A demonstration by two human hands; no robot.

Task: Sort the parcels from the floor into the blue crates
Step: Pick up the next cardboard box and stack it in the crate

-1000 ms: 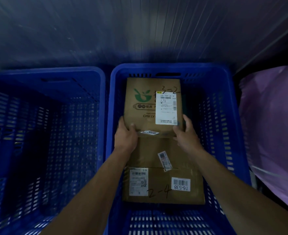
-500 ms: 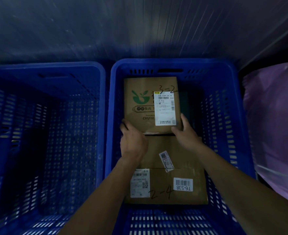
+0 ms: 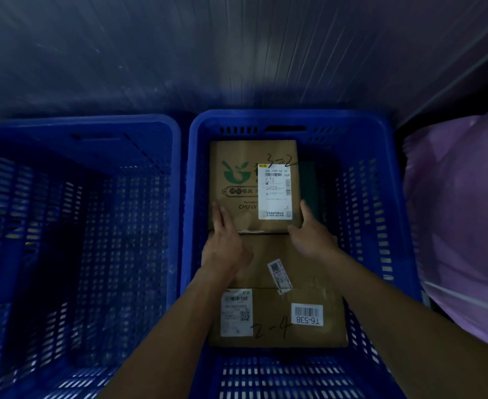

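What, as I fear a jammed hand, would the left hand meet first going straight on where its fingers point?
The left hand rests fingers on the 3-2 box; straight on, probably the crate's far wall, depth unclear.

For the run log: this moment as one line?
parcel 3-2 | in right crate | left hand touching it | right hand touching it

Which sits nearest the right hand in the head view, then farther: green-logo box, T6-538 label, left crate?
1. Green-logo box: the right hand touches its near right corner.
2. T6-538 label: nearer the person, straight below.
3. Left crate: far left side.
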